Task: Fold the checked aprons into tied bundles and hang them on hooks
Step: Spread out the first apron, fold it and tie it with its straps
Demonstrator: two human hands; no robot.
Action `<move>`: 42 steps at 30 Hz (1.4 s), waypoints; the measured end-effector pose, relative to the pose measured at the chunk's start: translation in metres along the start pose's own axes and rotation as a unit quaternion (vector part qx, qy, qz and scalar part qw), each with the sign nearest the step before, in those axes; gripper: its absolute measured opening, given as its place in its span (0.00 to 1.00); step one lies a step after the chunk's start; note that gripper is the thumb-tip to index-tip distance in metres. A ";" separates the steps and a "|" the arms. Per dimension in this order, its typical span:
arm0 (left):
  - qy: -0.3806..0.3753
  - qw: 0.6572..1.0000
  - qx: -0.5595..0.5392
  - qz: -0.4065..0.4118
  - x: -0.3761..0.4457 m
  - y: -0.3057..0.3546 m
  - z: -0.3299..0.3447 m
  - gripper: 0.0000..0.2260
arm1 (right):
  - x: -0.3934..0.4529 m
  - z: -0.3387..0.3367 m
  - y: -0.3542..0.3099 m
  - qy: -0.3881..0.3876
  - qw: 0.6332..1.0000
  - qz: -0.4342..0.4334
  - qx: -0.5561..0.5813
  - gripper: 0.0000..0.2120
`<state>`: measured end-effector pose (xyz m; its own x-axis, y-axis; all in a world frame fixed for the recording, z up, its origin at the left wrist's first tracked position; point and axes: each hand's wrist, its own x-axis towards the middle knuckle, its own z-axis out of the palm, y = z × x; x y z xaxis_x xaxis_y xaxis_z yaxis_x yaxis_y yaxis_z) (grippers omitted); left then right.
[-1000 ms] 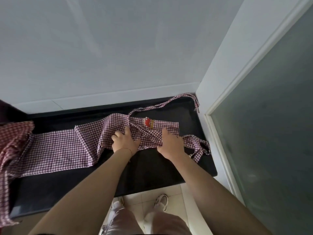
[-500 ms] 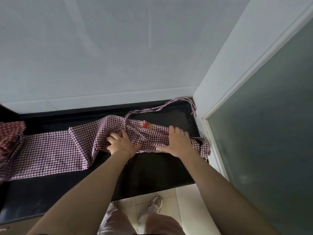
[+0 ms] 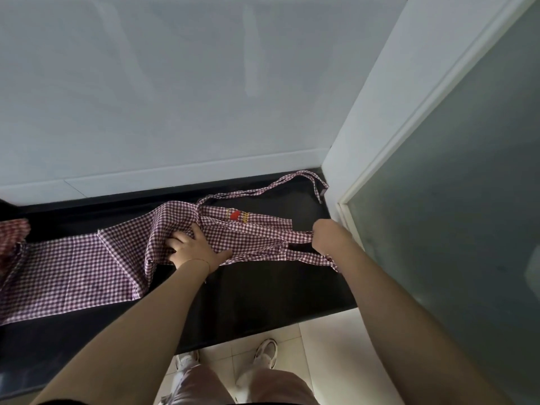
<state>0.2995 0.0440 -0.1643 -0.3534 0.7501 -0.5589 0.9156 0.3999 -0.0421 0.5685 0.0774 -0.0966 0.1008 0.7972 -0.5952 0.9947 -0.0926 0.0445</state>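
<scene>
Black counter (image 3: 257, 290), glossy and narrow, runs along a pale grey wall (image 3: 175, 83) and ends on the right at a white door frame (image 3: 388, 135) with a frosted glass panel (image 3: 473, 200). Below the counter edge the floor (image 3: 327, 340) has light tiles, and the person's white shoes (image 3: 266, 352) stand there close to the counter.

The checked apron (image 3: 87, 267), in dark red and white, lies stretched along the counter, with its wide part flat on the left and its upper part partly folded in the middle. A small red and yellow emblem (image 3: 236, 216) shows on the folded part. One thin strap (image 3: 263, 190) makes a loop toward the back corner, beside the door frame. At the far left edge another checked cloth (image 3: 13, 238) is bunched up, only partly in view.

The left hand (image 3: 194, 248) lies flat on the folded cloth, fingers spread and pressing it down. The right hand (image 3: 328, 236) is at the right end of the apron, near the door frame; its fingers are curled and hold the cloth end, and straps (image 3: 324, 260) hang from it just above the counter. Both forearms reach over the front edge and hide part of the counter.
</scene>
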 end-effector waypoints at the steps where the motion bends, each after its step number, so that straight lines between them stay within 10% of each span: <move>1: -0.002 1.000 0.000 -0.001 0.000 0.000 -0.001 0.56 | 0.001 -0.003 0.000 -0.002 1.000 -0.001 -0.011 0.12; 6: -0.006 1.000 0.003 -0.007 -0.002 0.003 -0.001 0.56 | -0.002 0.008 0.001 -0.011 0.988 0.008 -0.154 0.20; 11: -0.008 1.000 0.009 -0.009 -0.004 0.005 -0.002 0.57 | 0.004 0.026 -0.033 -0.007 0.992 -0.102 -0.071 0.49; 23: -0.008 1.000 0.008 -0.009 -0.006 0.004 -0.003 0.58 | -0.011 0.055 -0.020 0.048 0.998 -0.009 -0.026 0.15; 28: -0.017 1.000 -0.008 -0.013 -0.007 0.003 -0.008 0.54 | -0.006 0.022 -0.016 0.032 0.997 0.042 -0.063 0.16; 33: 0.103 0.988 -0.087 0.082 -0.021 0.021 -0.017 0.27 | -0.009 -0.031 -0.017 0.044 0.993 0.065 -0.091 0.17; 42: 0.016 0.962 -0.228 0.146 -0.043 0.054 -0.018 0.17 | -0.016 -0.053 -0.035 0.035 0.996 0.072 -0.044 0.24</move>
<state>0.3610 0.0430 -0.1274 -0.1058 0.8789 -0.4650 0.8000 0.3530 0.4852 0.5333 0.0998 -0.0460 0.2405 0.8192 -0.5207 0.9674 -0.1581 0.1980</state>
